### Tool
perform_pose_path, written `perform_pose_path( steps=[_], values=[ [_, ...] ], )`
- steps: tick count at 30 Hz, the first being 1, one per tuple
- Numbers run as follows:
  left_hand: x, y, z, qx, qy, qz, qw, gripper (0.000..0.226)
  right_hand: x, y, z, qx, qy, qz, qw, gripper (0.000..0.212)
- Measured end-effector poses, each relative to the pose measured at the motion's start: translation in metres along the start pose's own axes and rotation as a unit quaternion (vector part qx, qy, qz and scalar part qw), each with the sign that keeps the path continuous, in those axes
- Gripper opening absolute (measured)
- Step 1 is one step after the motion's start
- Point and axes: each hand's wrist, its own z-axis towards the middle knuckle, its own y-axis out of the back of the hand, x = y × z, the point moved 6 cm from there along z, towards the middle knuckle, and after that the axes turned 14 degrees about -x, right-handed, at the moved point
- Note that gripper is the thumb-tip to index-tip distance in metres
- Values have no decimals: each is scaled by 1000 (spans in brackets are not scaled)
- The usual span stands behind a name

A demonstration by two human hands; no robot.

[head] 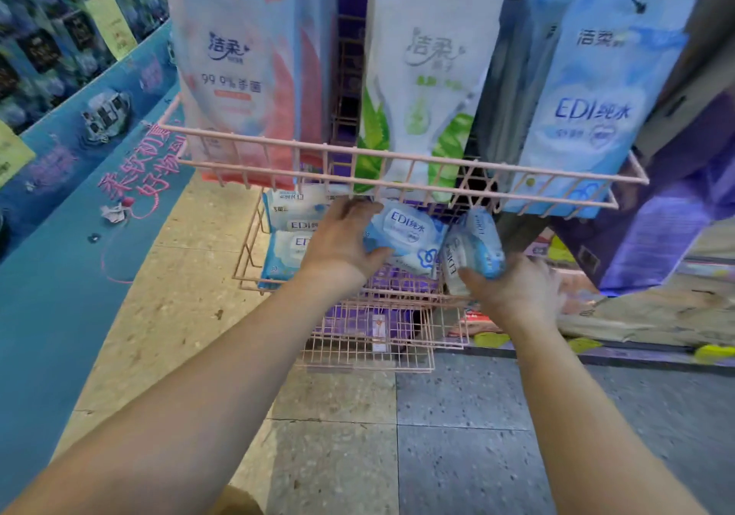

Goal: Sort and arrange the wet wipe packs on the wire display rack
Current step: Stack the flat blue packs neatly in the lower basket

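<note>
Roughly halfway: two blue-white soft wet wipe packs (292, 232) lie at the pink wire rack's (397, 164) lower-shelf left edge; left hand (338, 244) grips another pack (409, 236), right hand's (513, 295) fingers curl round a fourth pack (475, 248), both mid-shelf, unplaced.

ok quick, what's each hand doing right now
Left hand: gripping a flat blue EDI wipe pack.
Right hand: gripping a second wipe pack, turned on edge.
</note>
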Motion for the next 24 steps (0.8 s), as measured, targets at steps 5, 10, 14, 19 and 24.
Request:
perform_pose_path(
  steps=[5, 10, 14, 19, 24],
  values=[
    [-9, -48, 6, 124, -46, 153, 979, 92, -2, 13, 5, -31, 45, 146, 988, 39],
    [-19, -50, 13, 85, -65, 199, 974, 80, -23, 11, 14, 25, -41, 483, 874, 40],
    [-29, -43, 7, 119, -23, 138, 983, 70, -29, 12, 28, 72, -34, 563, 822, 36],
    [-25, -32, -21, 201, 6, 138, 970, 57, -17, 12, 41, 104, 19, 544, 832, 35],
    [-24, -20, -30, 188, 14, 88, 978, 37, 20, 6, 43, 158, 76, 487, 855, 25]
  ],
)
